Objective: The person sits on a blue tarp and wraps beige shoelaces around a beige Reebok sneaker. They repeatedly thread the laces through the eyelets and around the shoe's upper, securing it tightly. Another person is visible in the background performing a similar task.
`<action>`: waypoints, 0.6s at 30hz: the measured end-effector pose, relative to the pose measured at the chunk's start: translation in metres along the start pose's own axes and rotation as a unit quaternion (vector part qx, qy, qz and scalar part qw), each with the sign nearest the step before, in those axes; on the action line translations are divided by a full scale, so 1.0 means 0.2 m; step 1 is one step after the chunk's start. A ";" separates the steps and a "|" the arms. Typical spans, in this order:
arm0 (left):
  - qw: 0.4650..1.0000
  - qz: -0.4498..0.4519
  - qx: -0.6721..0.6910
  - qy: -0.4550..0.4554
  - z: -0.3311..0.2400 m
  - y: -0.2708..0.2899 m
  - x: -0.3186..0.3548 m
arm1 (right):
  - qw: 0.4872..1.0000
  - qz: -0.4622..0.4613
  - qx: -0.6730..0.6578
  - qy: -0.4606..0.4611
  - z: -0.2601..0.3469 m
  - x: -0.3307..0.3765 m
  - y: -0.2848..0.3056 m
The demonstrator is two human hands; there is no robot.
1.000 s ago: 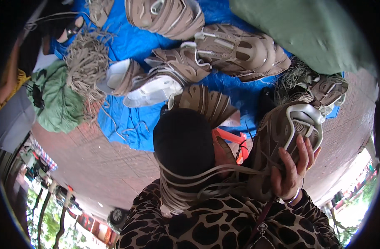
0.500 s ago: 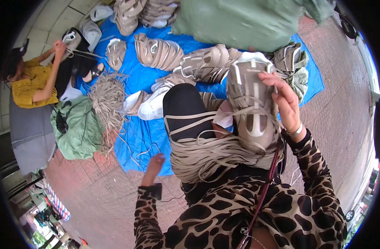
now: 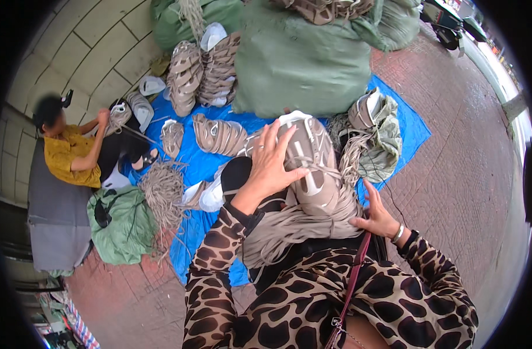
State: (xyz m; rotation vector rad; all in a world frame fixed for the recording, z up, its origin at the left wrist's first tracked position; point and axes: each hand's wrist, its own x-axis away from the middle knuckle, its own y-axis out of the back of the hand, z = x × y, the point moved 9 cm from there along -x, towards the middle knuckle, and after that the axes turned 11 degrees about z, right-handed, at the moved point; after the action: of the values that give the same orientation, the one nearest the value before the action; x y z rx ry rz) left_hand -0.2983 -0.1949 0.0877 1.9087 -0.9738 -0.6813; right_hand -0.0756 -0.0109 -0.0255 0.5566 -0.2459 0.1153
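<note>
A beige shoe upper (image 3: 313,166) with white trim rests on my lap, over a bundle of tan laces (image 3: 289,224). My left hand (image 3: 270,163) lies spread on the shoe's left side, fingers apart, pressing it. My right hand (image 3: 377,215) sits to the right of the lace bundle, palm against it, fingers loosely open. Both sleeves are leopard-print. Whether either hand grips anything is unclear.
A blue tarp (image 3: 202,157) on brick paving holds several more beige shoe uppers (image 3: 218,135) and a pile of laces (image 3: 161,192). Large green sacks (image 3: 304,64) stand behind. A person in a yellow shirt (image 3: 71,154) sits at the left, working on a shoe. A green bag (image 3: 123,224) lies nearby.
The shoe came down from my raised right hand onto my lap. My left hand moved up onto it, and my right hand dropped to the laces.
</note>
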 end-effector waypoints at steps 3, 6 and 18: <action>0.999 0.035 0.017 0.006 0.07 -0.08 -0.02 | 0.982 0.054 -0.154 -0.092 -0.26 0.26 -0.05; 0.992 -0.025 0.112 -0.057 -0.03 0.13 0.04 | 0.903 0.097 -0.307 -0.284 -0.40 0.61 -0.19; 0.727 0.140 0.493 -0.457 -0.75 0.61 0.69 | 0.972 0.211 -0.004 -0.103 -0.24 -0.24 0.16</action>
State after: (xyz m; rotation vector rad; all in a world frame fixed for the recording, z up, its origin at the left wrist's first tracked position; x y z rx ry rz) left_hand -0.1536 -0.2809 0.2548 2.1419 -2.6244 -1.0723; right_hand -0.1184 0.0397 -0.0611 0.5029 -0.5665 0.4694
